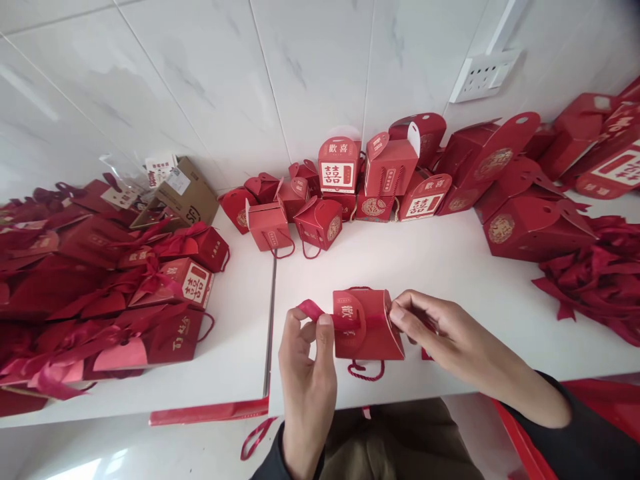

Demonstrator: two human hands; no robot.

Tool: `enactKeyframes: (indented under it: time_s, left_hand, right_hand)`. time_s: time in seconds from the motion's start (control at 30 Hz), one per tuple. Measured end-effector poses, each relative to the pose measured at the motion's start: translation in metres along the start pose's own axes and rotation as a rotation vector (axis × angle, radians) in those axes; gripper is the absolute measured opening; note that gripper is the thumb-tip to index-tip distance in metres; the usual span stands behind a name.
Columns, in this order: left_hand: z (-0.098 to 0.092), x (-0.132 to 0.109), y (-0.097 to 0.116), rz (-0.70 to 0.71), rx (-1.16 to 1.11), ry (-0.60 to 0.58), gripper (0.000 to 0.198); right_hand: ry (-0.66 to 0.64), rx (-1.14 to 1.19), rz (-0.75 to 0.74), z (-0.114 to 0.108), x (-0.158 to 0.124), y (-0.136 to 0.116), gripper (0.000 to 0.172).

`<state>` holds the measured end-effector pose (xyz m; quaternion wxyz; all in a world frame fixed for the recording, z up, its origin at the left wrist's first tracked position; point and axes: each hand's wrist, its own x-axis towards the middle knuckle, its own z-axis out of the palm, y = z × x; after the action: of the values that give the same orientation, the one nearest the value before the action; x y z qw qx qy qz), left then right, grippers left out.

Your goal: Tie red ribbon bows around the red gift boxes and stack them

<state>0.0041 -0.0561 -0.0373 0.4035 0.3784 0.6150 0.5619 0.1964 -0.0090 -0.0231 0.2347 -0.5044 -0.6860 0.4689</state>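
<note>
Head view: small red cardboard gift box with rounded flap and gold lettering (374, 340) sits on the white counter (230, 353), near its front edge, between both hands. Shiny red satin ribbon (310, 309) runs across the flap and sticks out past the box's left side. Left hand (311, 380), left of the box: grip is thumb and forefinger pinching that ribbon. Right hand (440, 327), right of the box: thumb and fingertips up against its right end; can't tell whether that grip pinches ribbon, box edge or just touches. Twisted red cord handle (367, 378) loops out of the box's front side.

Around the box: well left, heap of red cardboard boxes with ribbon bows (165, 333); behind that heap, brown cardboard carton (187, 193). Behind the box, row of red cardboard boxes (393, 167) along the wall. Well right, pile of loose crimson ribbon (600, 273).
</note>
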Motion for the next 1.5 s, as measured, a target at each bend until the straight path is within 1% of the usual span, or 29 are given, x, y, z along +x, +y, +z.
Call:
enactKeyframes:
  time_s: [0.07,0.1,0.17,0.23,0.3,0.37,0.5,0.6,0.67,0.7,0.77,0.87,0.97,1.03,1.1,1.23,1.3,1.33,1.4,1.5]
  left_hand:
    - [0.001,-0.002,0.002,-0.032,-0.018,0.004,0.031]
    - [0.001,-0.003,0.003,-0.043,-0.019,0.012,0.031]
    - [0.001,-0.003,0.004,-0.031,-0.005,0.033,0.030]
    - [0.001,-0.002,0.005,0.020,0.009,0.051,0.028]
    - [0.001,-0.001,0.006,0.086,0.009,0.038,0.027]
    - [0.002,0.001,0.007,0.130,-0.002,-0.006,0.026]
    - [0.005,0.004,0.009,0.129,-0.060,-0.160,0.024]
    - [0.007,0.007,0.006,0.131,-0.083,-0.263,0.022]
    - [0.009,0.008,0.001,0.146,-0.053,-0.304,0.020]
    - [0.009,0.009,-0.001,0.155,-0.019,-0.308,0.019]
    - [0.011,0.009,-0.006,0.174,0.068,-0.278,0.018]
    - [0.012,0.009,-0.010,0.179,0.157,-0.227,0.020]
    - [0.012,0.010,-0.007,0.173,0.159,-0.220,0.021]
    - [0.011,0.012,-0.003,0.153,0.131,-0.233,0.023]
    - [0.010,0.017,0.001,0.117,0.084,-0.259,0.023]
    - [0.010,0.027,0.009,0.034,-0.028,-0.339,0.021]
    - [0.010,0.031,0.012,0.030,-0.003,-0.373,0.020]
    - [0.011,0.032,0.013,0.047,0.038,-0.384,0.018]
    - [0.010,0.033,0.016,0.130,0.143,-0.402,0.015]
    - [0.010,0.032,0.019,0.264,0.299,-0.459,0.012]
  right_hand:
    - [-0.006,-0.009,-0.034,0.003,0.001,-0.002,0.032]
    - [-0.007,-0.016,-0.056,0.005,0.003,-0.002,0.031]
    - [0.007,-0.036,-0.078,0.008,0.006,-0.001,0.037]
    - [0.040,-0.060,-0.072,0.009,0.008,0.001,0.044]
    - [0.071,-0.067,-0.056,0.008,0.010,0.001,0.049]
    - [0.050,-0.024,-0.046,0.005,0.010,0.001,0.052]
    - [-0.027,0.094,-0.036,-0.002,0.010,0.000,0.051]
    - [-0.018,0.095,-0.015,-0.004,0.010,0.000,0.050]
    - [-0.029,0.093,-0.006,-0.004,0.011,-0.001,0.049]
    - [-0.039,0.093,0.004,-0.004,0.011,-0.001,0.048]
    - [-0.053,0.084,0.032,-0.006,0.011,-0.002,0.043]
    - [0.003,0.017,0.029,-0.012,0.010,-0.003,0.035]
    - [0.084,-0.092,-0.010,-0.019,0.008,-0.002,0.031]
    - [0.091,-0.129,-0.019,-0.022,0.008,-0.001,0.032]
    - [0.067,-0.128,-0.027,-0.024,0.007,-0.002,0.035]
    - [0.035,-0.079,-0.042,-0.025,0.007,-0.012,0.038]
    - [0.042,-0.064,-0.066,-0.026,0.010,-0.021,0.040]
    - [0.047,-0.059,-0.086,-0.026,0.012,-0.026,0.041]
    - [0.049,-0.048,-0.134,-0.026,0.019,-0.036,0.042]
    - [0.033,-0.014,-0.206,-0.023,0.032,-0.052,0.037]
